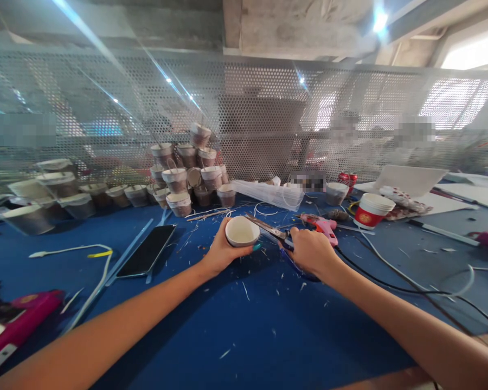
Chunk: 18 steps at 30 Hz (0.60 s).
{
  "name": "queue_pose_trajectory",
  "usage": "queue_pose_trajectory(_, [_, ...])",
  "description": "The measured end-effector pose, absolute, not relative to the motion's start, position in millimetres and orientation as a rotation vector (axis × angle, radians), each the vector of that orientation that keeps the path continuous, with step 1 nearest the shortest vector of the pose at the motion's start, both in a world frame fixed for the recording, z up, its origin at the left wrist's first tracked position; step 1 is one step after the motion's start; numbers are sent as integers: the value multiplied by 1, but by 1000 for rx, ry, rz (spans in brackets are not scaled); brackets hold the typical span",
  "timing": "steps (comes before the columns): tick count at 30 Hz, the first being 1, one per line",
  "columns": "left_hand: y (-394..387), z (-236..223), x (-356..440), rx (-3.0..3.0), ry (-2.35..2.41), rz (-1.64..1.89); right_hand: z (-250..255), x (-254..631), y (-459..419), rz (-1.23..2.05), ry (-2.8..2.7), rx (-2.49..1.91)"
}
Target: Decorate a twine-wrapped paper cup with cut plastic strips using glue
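Observation:
My left hand (218, 250) is wrapped round a paper cup (242, 232) with a pale inside, its open mouth tilted toward me. My right hand (311, 250) grips dark-handled scissors (282, 235), whose blades point left at the cup's right rim. Whether the blades touch the cup I cannot make out. Behind the right hand lies a pink glue gun (320, 225) with a black cable. A dark phone (148, 252) rests on the blue table (244, 336) left of the cup.
Wrapped cups (179, 179) are stacked at the back, with more cups (57, 184) at the far left. Clear strips (268, 192) lie behind my hands. A red-and-white cup (372, 210) stands at right. A magenta tool (22, 325) sits front left. Cables and scraps litter the table.

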<state>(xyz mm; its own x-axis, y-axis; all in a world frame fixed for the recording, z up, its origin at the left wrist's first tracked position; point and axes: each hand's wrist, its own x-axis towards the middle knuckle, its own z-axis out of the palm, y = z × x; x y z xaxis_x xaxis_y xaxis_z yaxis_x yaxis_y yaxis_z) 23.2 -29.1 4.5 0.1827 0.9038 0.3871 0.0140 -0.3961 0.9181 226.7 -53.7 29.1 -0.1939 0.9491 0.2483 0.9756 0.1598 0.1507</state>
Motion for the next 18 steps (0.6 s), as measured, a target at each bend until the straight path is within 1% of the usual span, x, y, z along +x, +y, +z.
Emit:
queue_pose_trajectory(8, [-27, 2, 22, 1558, 891, 1304, 35, 228, -53, -401, -2290, -1984])
queue_pose_trajectory(18, [-23, -3, 18, 1246, 760, 1325, 36, 234, -48, -357, -2244, -1933])
